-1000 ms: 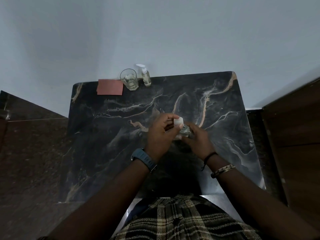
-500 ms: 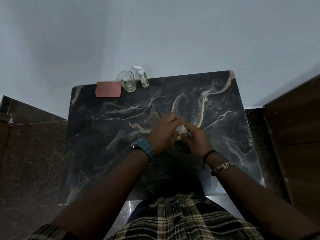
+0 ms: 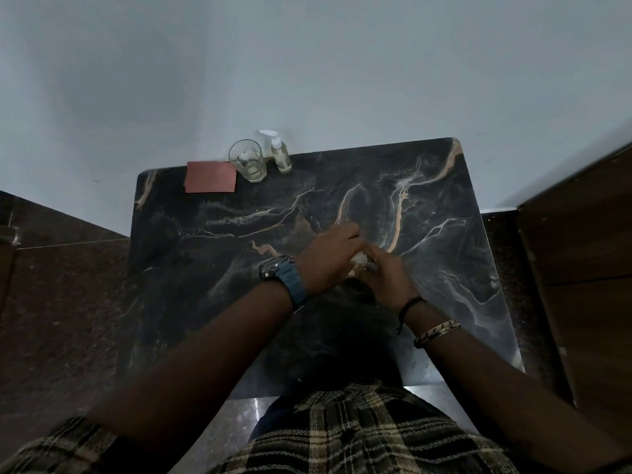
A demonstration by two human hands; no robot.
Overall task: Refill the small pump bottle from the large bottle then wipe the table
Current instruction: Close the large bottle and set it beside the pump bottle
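The small pump bottle (image 3: 281, 156), clear with a white pump head, stands at the table's far edge by the wall. In the middle of the dark marble table (image 3: 205, 275) a clear bottle with a white cap (image 3: 361, 259) stands between my hands, almost wholly hidden. My left hand (image 3: 328, 260), with a blue watch on the wrist, curls over the cap from the left. My right hand (image 3: 384, 277) grips the bottle's body from the right. The two hands touch each other over the bottle.
A clear drinking glass (image 3: 249, 163) stands just left of the pump bottle. A reddish folded cloth (image 3: 210, 178) lies at the far left corner. A pale wall rises behind the table. A wooden panel (image 3: 581, 251) stands to the right.
My left hand has turned over the white cap, which showed a second ago and is now covered. The view has tilted slightly; both hands stay on the bottle.
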